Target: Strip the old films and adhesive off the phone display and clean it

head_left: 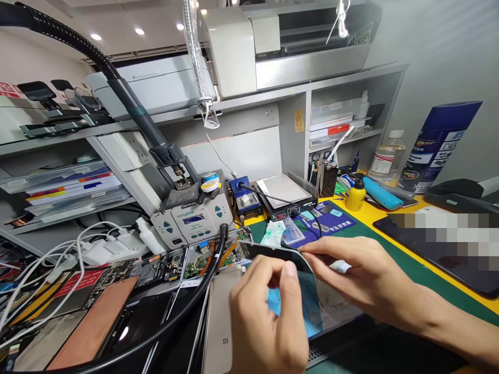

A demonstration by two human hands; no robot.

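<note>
A thin, dark, glossy phone screen panel (312, 298) with a blue sheen is held up, tilted, near the lower middle of the head view. My left hand (268, 317) is closed on its near side, thumb and bent forefinger pressed together at the edge. At the upper right corner, my right hand (362, 278) pinches the panel between thumb and fingertips. Part of the panel is hidden behind my left hand. Just left of that hand lies a beige phone back cover (218, 322) with an MI mark. Below my right hand is a flat greyish surface, partly covered.
A black hose (187, 306) curves across phones and circuit boards on the left. Behind stand a soldering station (195, 221) and a small heating plate (286, 195). A yellow bottle (355, 196), a blue spray can (436, 148) and a black phone (432, 249) are to the right.
</note>
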